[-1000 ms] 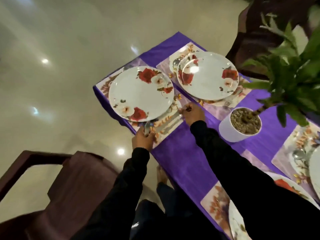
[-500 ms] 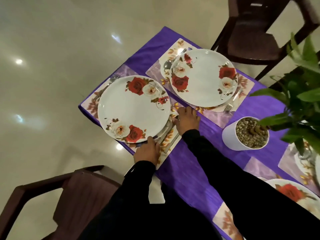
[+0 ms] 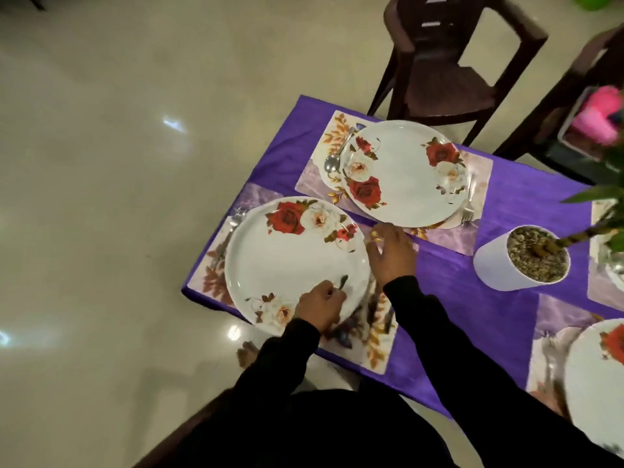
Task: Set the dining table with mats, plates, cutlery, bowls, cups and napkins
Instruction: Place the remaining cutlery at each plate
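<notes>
Nearest the camera, the left hand (image 3: 320, 307) has lifted off the mat edge it pressed 0.5 s ago and now hovers over the near rim of the near rose plate (image 3: 297, 261), fingers curled round a slim piece of cutlery (image 3: 341, 284) whose dark tip pokes out above the plate; whether it is a spoon or a knife cannot be told. Just right of that plate, the right hand (image 3: 391, 255) has risen from the tablecloth and hangs with fingers loosely spread, holding nothing. Under the plate lies a floral place mat (image 3: 378, 339) with more cutlery on its strip right of the plate, blurred, and a fork (image 3: 224, 244) on the mat at the plate's left. Beyond the near plate sits the far rose plate (image 3: 405, 173) on its own mat, a spoon (image 3: 332, 162) at its left rim. Right of the near plate stands a white plant pot (image 3: 499, 268) on the purple tablecloth (image 3: 449, 298). A dark brown chair (image 3: 449, 59) stands behind the far plate, more fully in view than before as the camera has tilted.
</notes>
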